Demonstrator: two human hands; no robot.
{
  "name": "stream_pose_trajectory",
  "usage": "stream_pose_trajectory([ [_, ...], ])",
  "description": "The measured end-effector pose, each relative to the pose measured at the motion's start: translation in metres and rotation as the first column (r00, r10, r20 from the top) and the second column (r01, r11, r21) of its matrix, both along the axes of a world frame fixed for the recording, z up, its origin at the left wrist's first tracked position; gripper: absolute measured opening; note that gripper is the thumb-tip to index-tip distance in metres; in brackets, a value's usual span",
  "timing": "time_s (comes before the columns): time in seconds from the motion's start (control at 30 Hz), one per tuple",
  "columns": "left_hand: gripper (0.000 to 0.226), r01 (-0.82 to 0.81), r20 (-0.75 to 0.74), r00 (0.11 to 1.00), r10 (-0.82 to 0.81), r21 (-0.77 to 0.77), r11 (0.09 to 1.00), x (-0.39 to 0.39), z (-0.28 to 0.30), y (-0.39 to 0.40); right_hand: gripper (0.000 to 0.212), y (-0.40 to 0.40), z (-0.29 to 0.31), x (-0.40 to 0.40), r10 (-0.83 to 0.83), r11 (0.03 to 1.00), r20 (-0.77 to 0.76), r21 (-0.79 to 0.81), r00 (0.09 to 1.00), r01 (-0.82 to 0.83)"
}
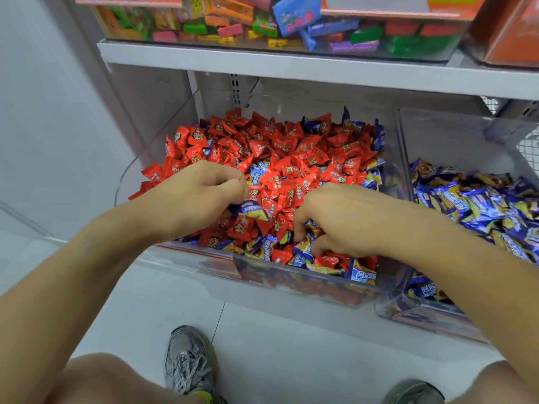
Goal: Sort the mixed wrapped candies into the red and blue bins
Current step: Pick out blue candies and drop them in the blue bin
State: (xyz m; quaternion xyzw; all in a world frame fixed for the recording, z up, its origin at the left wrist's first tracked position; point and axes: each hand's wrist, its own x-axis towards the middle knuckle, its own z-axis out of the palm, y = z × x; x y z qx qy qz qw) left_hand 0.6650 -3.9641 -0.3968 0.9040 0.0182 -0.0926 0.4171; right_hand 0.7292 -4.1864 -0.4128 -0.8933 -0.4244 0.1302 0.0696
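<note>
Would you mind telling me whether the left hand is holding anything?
Yes. The left hand grips a blue candy, which sticks out below its curled fingers.

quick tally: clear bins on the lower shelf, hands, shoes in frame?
Clear plastic bins on the lower shelf: 2, the mostly red-candy bin and the blue-candy bin
Bare hands: 2, left hand, right hand
Grey laced shoes: 2, and
Total: 6

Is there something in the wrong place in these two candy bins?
Yes. Blue candies lie mixed among the red candies in the left bin, mostly near its front and right side. The left hand holds one blue candy; the right hand digs among others. The right bin shows only blue.
</note>
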Motion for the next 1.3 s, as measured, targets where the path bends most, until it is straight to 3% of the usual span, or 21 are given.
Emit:
stream_pose_trajectory([
  [0.1,0.025,-0.027,-0.004,1.000,0.027,0.025,0.999,0.000,0.001,-0.005,0.029,0.001,0.010,-0.003,-0.026,1.000,-0.019,0.008,0.999,0.026],
  [0.3,0.035,0.054,0.010,0.998,-0.056,0.140,0.989,0.000,0.007,-0.007,0.043,-0.001,0.017,-0.007,-0.094,0.969,-0.022,0.225,0.995,0.097],
  [0.53,0.015,0.055,0.052,0.997,-0.059,0.077,0.996,-0.008,0.010,0.011,0.015,0.016,0.012,-0.004,-0.016,0.954,-0.084,0.297,0.996,0.040],
  [0.73,0.022,0.152,0.003,0.988,-0.157,0.212,0.965,-0.009,0.003,0.019,0.021,0.042,0.003,-0.014,0.091,0.984,-0.105,0.166,0.990,-0.072],
  [0.83,0.011,0.176,-0.001,0.984,-0.180,0.210,0.962,-0.011,0.002,0.017,0.028,0.048,-0.006,-0.011,0.091,0.989,-0.058,0.121,0.994,-0.084],
  [0.97,0.019,0.211,-0.015,0.976,-0.217,0.310,0.927,-0.012,0.003,0.019,0.031,0.052,-0.008,-0.011,0.099,0.991,0.026,0.088,0.995,-0.101],
  [1.07,0.011,0.232,-0.050,0.972,-0.230,0.361,0.903,-0.011,0.003,0.021,0.031,0.052,-0.011,-0.012,0.094,0.994,0.081,0.055,0.992,-0.099],
  [1.2,0.009,0.260,-0.063,0.965,-0.255,0.367,0.893,-0.012,0.004,0.020,0.030,0.046,-0.006,-0.014,0.082,0.990,0.029,0.109,0.996,-0.085],
  [1.3,0.011,0.235,-0.020,0.970,-0.244,0.355,0.905,-0.014,0.011,0.018,0.011,0.030,0.014,-0.016,0.021,0.979,-0.019,0.204,1.000,-0.016],
])
